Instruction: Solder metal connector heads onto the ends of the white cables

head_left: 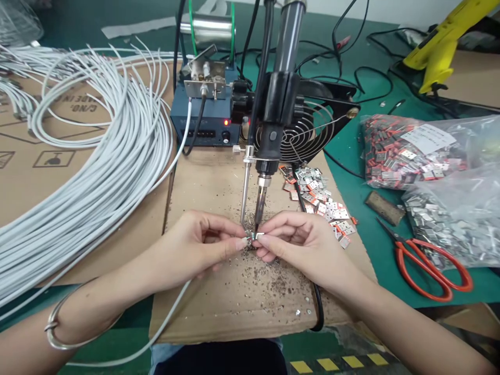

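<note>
My left hand pinches the end of a white cable, whose length runs down below the hand to the lower left. Between finger and thumb of my right hand is a small metal USB connector. Cable end and connector meet right under the tip of a soldering iron, clamped upright in a black holder. A thin metal solder feed tube comes down beside the iron to the same spot. The fingertips hide most of the joint, so exact contact is unclear.
Loose USB connectors lie right of the iron. Bags of connectors and red-handled scissors are further right. A bundle of white cables fills the left. Behind stand a blue solder feeder, solder spool and black fan.
</note>
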A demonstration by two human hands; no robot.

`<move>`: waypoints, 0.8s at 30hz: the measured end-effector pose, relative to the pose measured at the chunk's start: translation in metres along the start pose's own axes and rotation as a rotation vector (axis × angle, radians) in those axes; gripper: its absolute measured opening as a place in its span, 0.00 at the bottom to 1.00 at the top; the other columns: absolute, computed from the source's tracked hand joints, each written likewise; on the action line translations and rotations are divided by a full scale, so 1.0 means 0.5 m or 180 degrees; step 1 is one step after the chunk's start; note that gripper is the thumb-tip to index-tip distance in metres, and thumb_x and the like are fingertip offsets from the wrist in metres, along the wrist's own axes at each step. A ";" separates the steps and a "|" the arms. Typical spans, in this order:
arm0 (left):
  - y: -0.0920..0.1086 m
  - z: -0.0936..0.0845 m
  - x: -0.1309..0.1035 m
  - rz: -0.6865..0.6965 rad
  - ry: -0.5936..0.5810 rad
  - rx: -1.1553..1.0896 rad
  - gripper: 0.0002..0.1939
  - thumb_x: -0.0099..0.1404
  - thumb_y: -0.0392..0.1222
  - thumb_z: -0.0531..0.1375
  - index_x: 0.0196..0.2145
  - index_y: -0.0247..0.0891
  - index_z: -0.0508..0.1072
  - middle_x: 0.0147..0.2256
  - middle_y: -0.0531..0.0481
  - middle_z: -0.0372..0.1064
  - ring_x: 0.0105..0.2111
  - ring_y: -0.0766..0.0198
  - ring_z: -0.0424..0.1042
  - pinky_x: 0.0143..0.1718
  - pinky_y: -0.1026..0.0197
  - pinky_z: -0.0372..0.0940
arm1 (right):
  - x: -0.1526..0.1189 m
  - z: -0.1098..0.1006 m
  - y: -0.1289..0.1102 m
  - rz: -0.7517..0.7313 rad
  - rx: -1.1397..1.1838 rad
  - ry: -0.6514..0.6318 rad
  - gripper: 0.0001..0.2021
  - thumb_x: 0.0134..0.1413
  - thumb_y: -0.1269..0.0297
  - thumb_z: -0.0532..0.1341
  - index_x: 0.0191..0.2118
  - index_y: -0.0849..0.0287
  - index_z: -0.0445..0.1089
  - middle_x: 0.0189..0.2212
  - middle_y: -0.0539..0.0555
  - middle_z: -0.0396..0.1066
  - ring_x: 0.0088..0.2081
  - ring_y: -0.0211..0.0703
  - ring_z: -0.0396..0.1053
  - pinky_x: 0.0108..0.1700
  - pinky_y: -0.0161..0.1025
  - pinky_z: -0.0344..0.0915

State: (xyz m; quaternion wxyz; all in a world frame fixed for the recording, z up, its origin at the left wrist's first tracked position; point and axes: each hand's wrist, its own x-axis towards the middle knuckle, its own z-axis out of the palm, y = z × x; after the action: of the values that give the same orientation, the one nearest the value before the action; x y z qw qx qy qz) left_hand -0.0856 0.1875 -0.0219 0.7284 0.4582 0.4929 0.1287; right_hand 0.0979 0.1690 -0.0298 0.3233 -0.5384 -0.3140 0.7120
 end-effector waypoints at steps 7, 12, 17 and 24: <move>0.001 0.003 -0.002 -0.0154 0.0113 -0.0185 0.09 0.57 0.41 0.63 0.32 0.31 0.73 0.11 0.61 0.59 0.11 0.77 0.54 0.10 0.78 0.52 | 0.000 0.003 -0.004 0.0049 0.0034 -0.0028 0.11 0.29 0.76 0.72 0.24 0.66 0.72 0.19 0.50 0.73 0.19 0.31 0.71 0.22 0.22 0.70; 0.000 0.004 0.000 -0.0198 0.0100 -0.0264 0.08 0.55 0.40 0.64 0.30 0.32 0.73 0.11 0.61 0.60 0.11 0.77 0.55 0.10 0.78 0.53 | 0.000 0.003 -0.007 0.0072 0.0057 -0.0085 0.11 0.28 0.76 0.72 0.24 0.65 0.71 0.17 0.48 0.72 0.18 0.30 0.69 0.21 0.22 0.69; 0.003 0.005 -0.003 -0.0215 0.0116 -0.0338 0.06 0.55 0.38 0.64 0.29 0.33 0.73 0.12 0.61 0.60 0.11 0.78 0.55 0.10 0.79 0.52 | 0.001 -0.002 -0.005 0.0083 0.0092 -0.0177 0.11 0.30 0.76 0.72 0.25 0.65 0.71 0.17 0.48 0.72 0.17 0.28 0.68 0.20 0.20 0.67; 0.010 0.005 -0.003 -0.0271 0.0145 -0.0186 0.06 0.56 0.38 0.64 0.31 0.32 0.74 0.12 0.61 0.60 0.11 0.78 0.55 0.10 0.79 0.52 | 0.001 -0.002 -0.003 0.0080 0.0068 -0.0128 0.11 0.30 0.76 0.72 0.25 0.65 0.71 0.15 0.47 0.70 0.15 0.28 0.66 0.18 0.20 0.66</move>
State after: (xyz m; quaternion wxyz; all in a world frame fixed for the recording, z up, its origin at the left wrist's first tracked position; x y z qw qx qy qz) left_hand -0.0828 0.1877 -0.0167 0.7348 0.4122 0.5245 0.1223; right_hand 0.0987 0.1702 -0.0292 0.3138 -0.5244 -0.3061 0.7300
